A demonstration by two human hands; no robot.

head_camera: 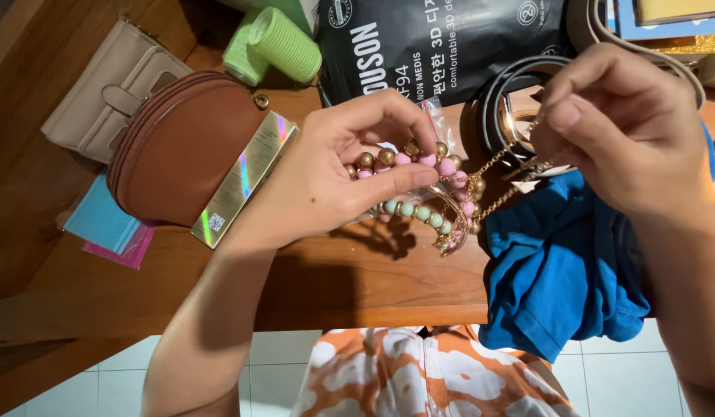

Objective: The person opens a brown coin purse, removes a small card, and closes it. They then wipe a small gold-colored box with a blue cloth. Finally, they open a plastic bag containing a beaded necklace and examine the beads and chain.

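Note:
My left hand [338, 166] pinches a bundle of beaded bracelets [427, 193] above the wooden table [357, 282]: pink and gold beads on top, pale green beads below, with a thin gold bangle hanging under them. My right hand [624, 127] holds the end of a fine gold chain [500, 162] that runs from the bracelets up to its fingertips. A small clear plastic bag shows behind the beads.
A brown zip pouch [180, 147], a shiny gold box [245, 177], a beige wallet [110, 89], green hair rollers [276, 42], a black packet [442, 42], a coiled belt [500, 100], blue cloth [562, 270] and blue and pink sheets [106, 228] lie around.

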